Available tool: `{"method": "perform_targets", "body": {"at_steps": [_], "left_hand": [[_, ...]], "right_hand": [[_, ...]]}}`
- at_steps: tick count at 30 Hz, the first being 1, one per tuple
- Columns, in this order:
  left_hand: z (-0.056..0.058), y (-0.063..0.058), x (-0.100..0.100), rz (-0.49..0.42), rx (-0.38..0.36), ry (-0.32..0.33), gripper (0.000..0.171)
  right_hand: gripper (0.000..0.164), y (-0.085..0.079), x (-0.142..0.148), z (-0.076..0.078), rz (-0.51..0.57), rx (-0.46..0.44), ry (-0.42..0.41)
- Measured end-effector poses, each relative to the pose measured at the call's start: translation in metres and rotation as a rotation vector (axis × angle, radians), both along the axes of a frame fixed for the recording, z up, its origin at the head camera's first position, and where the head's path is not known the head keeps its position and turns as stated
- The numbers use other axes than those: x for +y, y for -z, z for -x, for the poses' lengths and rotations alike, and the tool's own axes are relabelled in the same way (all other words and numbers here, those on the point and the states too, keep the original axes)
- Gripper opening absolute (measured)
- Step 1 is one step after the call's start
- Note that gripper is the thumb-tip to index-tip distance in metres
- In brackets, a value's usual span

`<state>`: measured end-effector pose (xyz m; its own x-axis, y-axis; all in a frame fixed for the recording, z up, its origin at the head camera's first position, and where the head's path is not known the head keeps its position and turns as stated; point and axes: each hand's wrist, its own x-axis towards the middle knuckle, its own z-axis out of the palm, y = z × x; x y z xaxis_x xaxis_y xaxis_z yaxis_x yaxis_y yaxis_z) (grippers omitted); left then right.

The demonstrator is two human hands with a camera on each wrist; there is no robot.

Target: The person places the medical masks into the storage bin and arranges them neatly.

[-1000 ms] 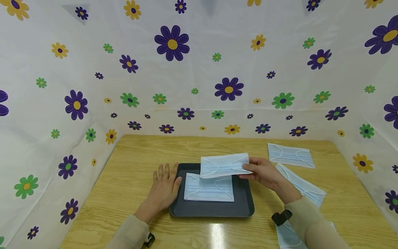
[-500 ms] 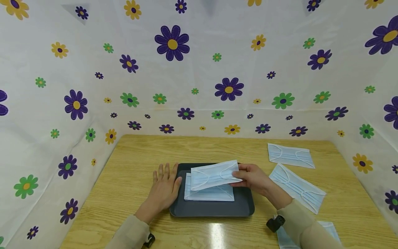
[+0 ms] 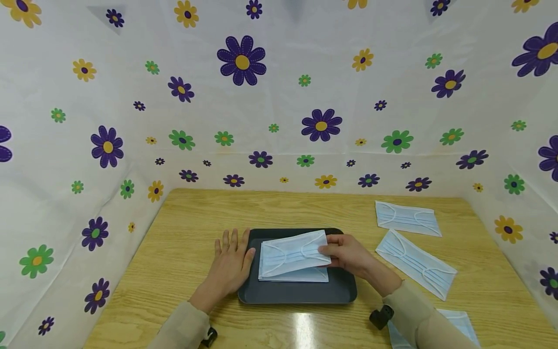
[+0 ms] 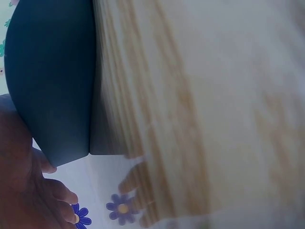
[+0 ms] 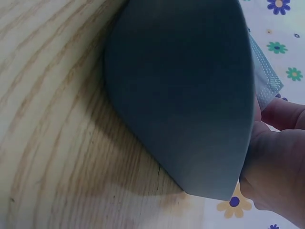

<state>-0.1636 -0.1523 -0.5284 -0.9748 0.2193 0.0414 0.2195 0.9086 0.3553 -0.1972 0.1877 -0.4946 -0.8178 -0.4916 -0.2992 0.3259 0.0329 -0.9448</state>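
A dark grey tray [image 3: 301, 294] stands on the wooden table with light blue face masks stacked flat in it. My right hand [image 3: 348, 253] pinches the right end of a face mask [image 3: 292, 254] between thumb and fingers. That mask lies slightly tilted over the stack [image 3: 301, 277], its right end a little raised. In the right wrist view, a corner of the mask [image 5: 268, 78] shows past the tray's wall, near the fingers. My left hand [image 3: 229, 264] rests at the tray's left edge with its fingers spread straight; the left wrist view shows it beside the tray wall [image 4: 52, 81].
To the right on the table [image 3: 209, 208] lie more masks: one at the back [image 3: 407, 218], one slanted nearer [image 3: 418, 264], and one partly under the right sleeve [image 3: 459, 322]. A white cloth with printed flowers [image 3: 279, 97] encloses the back and sides.
My right hand has moved left and down with the mask, from above the tray's back right onto the stack. The left hand and the tray have stayed in place.
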Motion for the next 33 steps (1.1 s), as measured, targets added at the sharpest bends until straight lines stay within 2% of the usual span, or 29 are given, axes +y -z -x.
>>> {"method": "perform_targets", "body": {"at_steps": [15,19,22,28,33], "left_hand": [[0.0,0.001,0.001,0.002,0.022,0.004,0.063],[0.0,0.001,0.0,-0.002,0.019,0.003,0.063],[0.0,0.001,0.0,-0.002,0.02,0.002,0.063],[0.0,0.0,0.0,-0.003,0.011,-0.001,0.064],[0.0,0.001,0.0,-0.001,-0.001,0.0,0.065]], "right_hand": [[0.05,-0.001,-0.005,-0.006,-0.033,-0.029,0.004],[0.046,-0.004,-0.005,-0.009,-0.071,-0.03,0.026],[0.042,-0.006,-0.006,-0.011,-0.139,0.002,0.061],[0.038,-0.014,-0.009,-0.017,-0.328,0.126,0.118],[0.036,-0.016,-0.009,-0.021,-0.38,0.174,0.115]]}}
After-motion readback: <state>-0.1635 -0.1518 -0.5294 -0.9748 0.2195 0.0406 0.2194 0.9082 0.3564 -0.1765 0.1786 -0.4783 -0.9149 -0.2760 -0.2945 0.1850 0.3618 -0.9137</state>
